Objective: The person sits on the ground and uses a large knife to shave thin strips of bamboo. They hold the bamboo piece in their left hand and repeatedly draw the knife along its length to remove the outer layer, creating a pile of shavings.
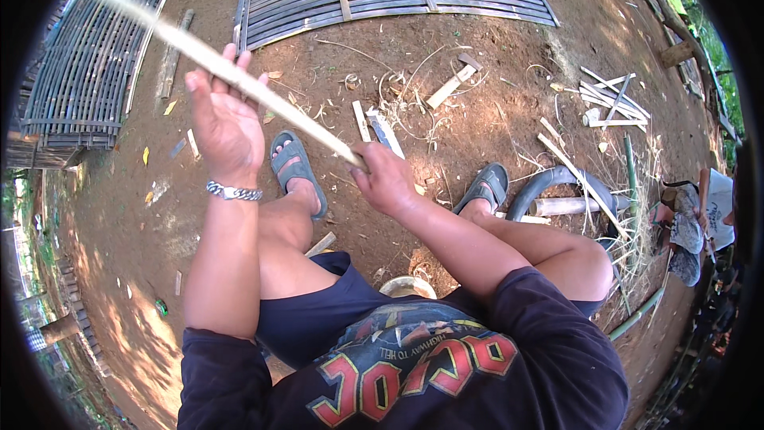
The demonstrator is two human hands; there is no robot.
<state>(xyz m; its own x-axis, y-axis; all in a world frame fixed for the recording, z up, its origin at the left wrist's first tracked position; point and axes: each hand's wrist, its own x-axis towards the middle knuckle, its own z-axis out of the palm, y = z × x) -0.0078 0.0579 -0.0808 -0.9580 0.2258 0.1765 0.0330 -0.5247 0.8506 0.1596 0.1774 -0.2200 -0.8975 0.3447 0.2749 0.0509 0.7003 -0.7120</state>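
While the right hand (387,181) gripped the near end of the long bamboo strip (239,80), the left hand (225,115) lay half open beneath it, fingers loose. A rough edge sliding through could have cut that palm.

far end of bamboo strip (215,64) blurred twd upper left. near end hidden inside right hand (386,179). left hand (223,115) fingertips covered by strip. second person (700,219) cut off at right rim. round object (407,287) betw. knees partly hidden by shorts.
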